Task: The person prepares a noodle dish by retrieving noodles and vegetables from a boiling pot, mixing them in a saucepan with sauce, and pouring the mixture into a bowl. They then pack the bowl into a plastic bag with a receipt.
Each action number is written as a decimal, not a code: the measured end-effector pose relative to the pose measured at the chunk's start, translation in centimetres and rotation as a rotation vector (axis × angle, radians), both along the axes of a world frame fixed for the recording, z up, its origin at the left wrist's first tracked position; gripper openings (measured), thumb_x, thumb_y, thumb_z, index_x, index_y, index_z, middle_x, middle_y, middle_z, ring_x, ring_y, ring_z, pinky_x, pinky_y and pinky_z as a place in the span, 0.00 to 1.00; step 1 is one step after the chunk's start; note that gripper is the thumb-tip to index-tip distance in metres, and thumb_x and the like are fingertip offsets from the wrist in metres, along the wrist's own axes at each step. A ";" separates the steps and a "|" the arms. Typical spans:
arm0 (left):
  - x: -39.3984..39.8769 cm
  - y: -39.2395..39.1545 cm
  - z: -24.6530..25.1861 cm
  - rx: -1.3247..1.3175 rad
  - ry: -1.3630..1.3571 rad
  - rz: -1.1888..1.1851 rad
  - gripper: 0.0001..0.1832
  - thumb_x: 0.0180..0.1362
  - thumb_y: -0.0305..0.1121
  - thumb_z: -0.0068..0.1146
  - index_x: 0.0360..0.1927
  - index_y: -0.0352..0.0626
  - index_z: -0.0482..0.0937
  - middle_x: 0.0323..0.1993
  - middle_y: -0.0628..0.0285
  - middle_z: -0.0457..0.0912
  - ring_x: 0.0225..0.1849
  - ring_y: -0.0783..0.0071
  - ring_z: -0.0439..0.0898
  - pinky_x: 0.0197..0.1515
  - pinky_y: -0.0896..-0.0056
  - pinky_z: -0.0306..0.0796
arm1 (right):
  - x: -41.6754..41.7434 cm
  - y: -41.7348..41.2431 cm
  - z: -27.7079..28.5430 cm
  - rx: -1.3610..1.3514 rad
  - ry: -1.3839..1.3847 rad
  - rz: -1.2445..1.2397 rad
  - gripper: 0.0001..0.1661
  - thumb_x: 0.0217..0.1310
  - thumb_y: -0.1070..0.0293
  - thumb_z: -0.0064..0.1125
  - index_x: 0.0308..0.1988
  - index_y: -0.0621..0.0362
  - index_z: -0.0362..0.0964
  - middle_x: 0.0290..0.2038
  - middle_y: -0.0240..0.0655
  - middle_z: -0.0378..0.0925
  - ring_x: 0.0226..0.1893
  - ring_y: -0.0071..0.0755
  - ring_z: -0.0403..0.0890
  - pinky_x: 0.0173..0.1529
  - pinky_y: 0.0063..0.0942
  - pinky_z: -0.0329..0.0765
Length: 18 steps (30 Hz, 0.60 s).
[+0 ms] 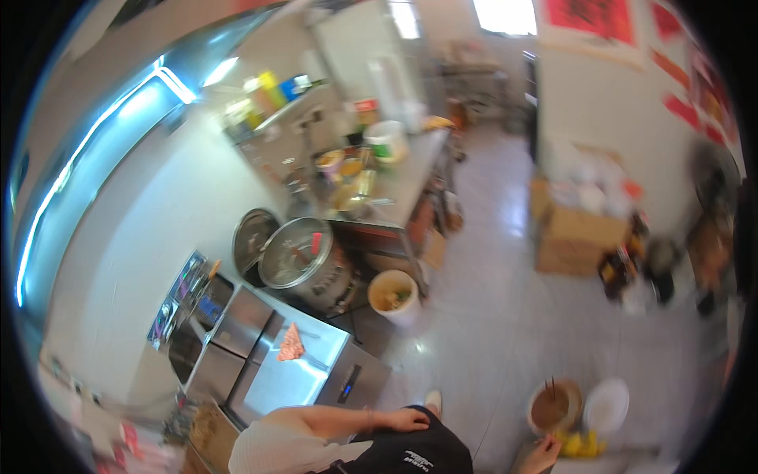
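My left hand (410, 419) is held against the front of a black apron (420, 444), fingers bent; whether they grip anything is not clear. Low at the right, my right hand (542, 454) is partly cut off by the picture's rim. Its fingertips are beside a tub (551, 409) of brown contents with two thin sticks standing in it. Just right of the fingers is a yellow item (577, 444), too blurred to name. A round white lid or plate (606, 405) lies next to the tub.
To the left, a stainless steel counter unit (284, 385) bears a crumpled pinkish cloth-like piece (291, 343). Behind it stand a large steel pot (308, 266), a white bucket (395, 299) with scraps and a cluttered steel table (414, 172). A cardboard box (580, 237) sits by the right wall.
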<state>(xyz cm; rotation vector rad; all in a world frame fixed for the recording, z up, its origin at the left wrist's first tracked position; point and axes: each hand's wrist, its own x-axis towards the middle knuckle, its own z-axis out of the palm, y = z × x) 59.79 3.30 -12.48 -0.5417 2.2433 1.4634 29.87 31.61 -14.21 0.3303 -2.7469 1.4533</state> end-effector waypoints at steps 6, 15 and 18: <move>8.3 -12.0 3.4 -0.127 -0.020 0.933 0.20 0.67 0.43 0.51 0.53 0.38 0.78 0.49 0.53 0.82 0.52 0.62 0.79 0.57 0.67 0.70 | -0.6 -36.8 7.4 -0.366 -0.285 0.569 0.19 0.70 0.63 0.51 0.26 0.62 0.70 0.20 0.35 0.74 0.17 0.25 0.69 0.25 0.29 0.68; 9.3 -26.6 4.6 -0.141 0.262 1.615 0.17 0.69 0.40 0.51 0.50 0.37 0.80 0.46 0.55 0.83 0.49 0.66 0.79 0.55 0.67 0.71 | 1.9 -95.7 25.4 -0.688 -0.100 1.338 0.14 0.64 0.69 0.60 0.48 0.64 0.74 0.37 0.34 0.81 0.38 0.23 0.79 0.45 0.24 0.76; 7.0 -30.2 1.8 0.003 0.345 2.082 0.14 0.67 0.40 0.54 0.46 0.40 0.81 0.43 0.60 0.83 0.44 0.70 0.79 0.49 0.66 0.73 | 5.0 -116.4 32.6 -0.743 -0.066 1.523 0.24 0.63 0.64 0.63 0.55 0.63 0.71 0.44 0.37 0.80 0.46 0.28 0.78 0.52 0.27 0.74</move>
